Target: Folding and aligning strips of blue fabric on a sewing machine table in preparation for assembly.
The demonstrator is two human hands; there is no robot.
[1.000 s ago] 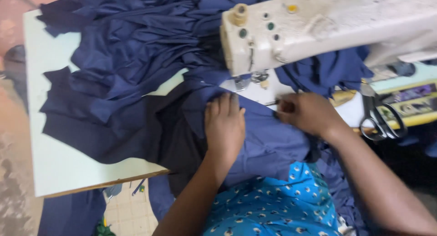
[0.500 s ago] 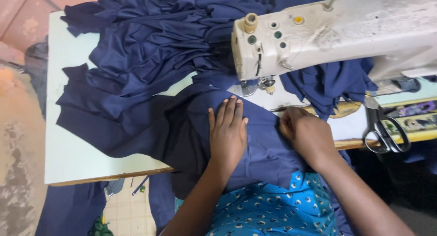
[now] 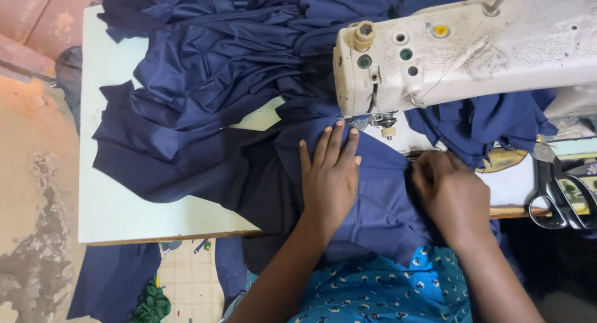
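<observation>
Pale tabletop (image 3: 124, 211) carries soft, limp navy fabric (image 3: 205, 111); left hand (image 3: 329, 173) presses it flat, fingers spread, while right hand (image 3: 451, 195), alongside, pinches its edge.

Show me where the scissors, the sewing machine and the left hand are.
scissors (image 3: 563, 201), head view, on the black handle loops at the table's right edge.
sewing machine (image 3: 472, 52), head view, on the cream body of its arm.
left hand (image 3: 331, 177), head view, on its back, flat on the navy fabric.
</observation>
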